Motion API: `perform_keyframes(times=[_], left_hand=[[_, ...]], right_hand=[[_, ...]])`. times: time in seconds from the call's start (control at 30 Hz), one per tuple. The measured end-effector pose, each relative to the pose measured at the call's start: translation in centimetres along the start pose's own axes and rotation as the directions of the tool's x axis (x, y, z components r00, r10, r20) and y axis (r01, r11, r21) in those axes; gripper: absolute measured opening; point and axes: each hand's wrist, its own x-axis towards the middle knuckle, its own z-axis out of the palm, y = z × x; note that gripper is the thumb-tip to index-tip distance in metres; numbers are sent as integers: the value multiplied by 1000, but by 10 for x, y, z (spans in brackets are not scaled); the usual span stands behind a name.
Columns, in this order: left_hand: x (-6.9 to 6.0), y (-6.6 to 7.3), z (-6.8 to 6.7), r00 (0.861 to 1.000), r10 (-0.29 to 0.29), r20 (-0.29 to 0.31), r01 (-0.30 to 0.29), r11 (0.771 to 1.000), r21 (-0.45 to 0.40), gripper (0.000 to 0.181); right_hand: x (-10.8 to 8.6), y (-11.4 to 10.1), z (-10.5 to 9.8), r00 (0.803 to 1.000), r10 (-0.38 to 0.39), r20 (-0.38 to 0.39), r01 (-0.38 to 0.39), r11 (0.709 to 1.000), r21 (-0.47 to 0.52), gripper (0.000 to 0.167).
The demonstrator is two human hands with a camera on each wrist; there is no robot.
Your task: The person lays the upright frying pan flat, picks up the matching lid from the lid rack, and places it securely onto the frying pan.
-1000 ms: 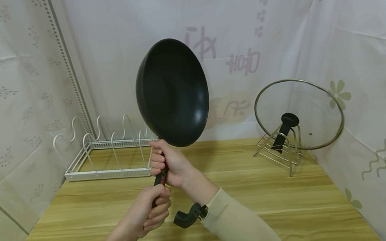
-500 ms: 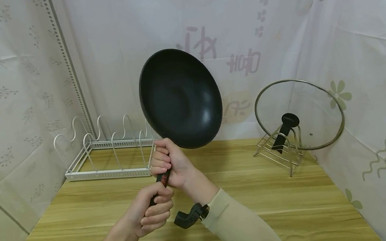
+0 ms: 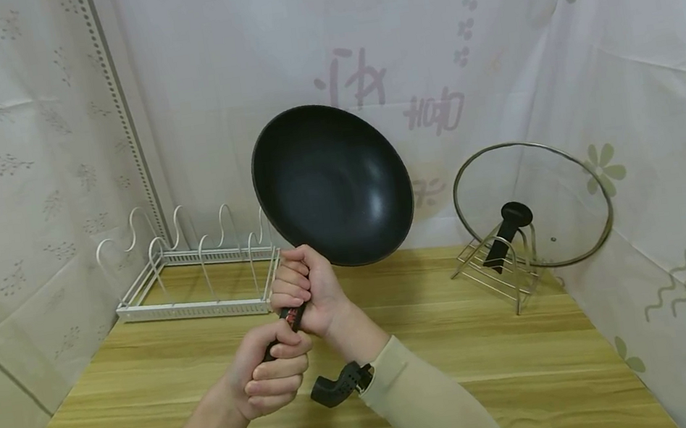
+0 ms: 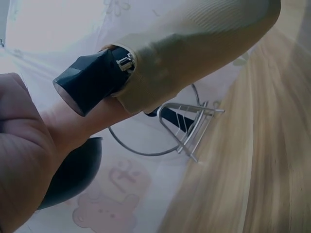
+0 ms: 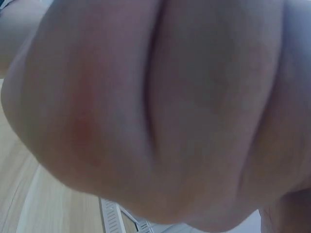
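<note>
The step in hand looks like steering the black pan [image 3: 332, 186] in mid-air, tilted above the tabletop [image 3: 555, 367], between the white rack [image 3: 192, 308] by the far left corner and the lid [image 3: 516, 214] near the far right. The left hand [image 3: 269, 370] and right hand [image 3: 310, 288] are wrapped round its handle [image 3: 292, 316], right above left; the next move calls for firm grips.

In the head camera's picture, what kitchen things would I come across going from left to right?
White dish rack → black wok → glass lid.
</note>
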Motion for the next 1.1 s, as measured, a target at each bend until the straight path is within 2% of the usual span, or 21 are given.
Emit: perform_keyframes(times=[0.23, 0.47, 0.87, 1.1], left_hand=[[5, 1, -6, 993, -38, 109, 49, 994, -95, 35], [14, 1, -10, 973, -45, 227, 82, 984, -158, 35], [21, -3, -12, 957, -59, 283, 115, 976, -186, 36], [22, -4, -14, 948, -70, 311, 138, 970, -203, 37]], right_hand=[[-1, -1, -3, 999, -12, 37, 9, 996, 87, 52], [-3, -3, -6, 994, -34, 108, 17, 988, 153, 49], [-6, -4, -7, 996, -22, 86, 6, 984, 180, 53], [-7, -4, -9, 999, -24, 47, 15, 983, 183, 53]])
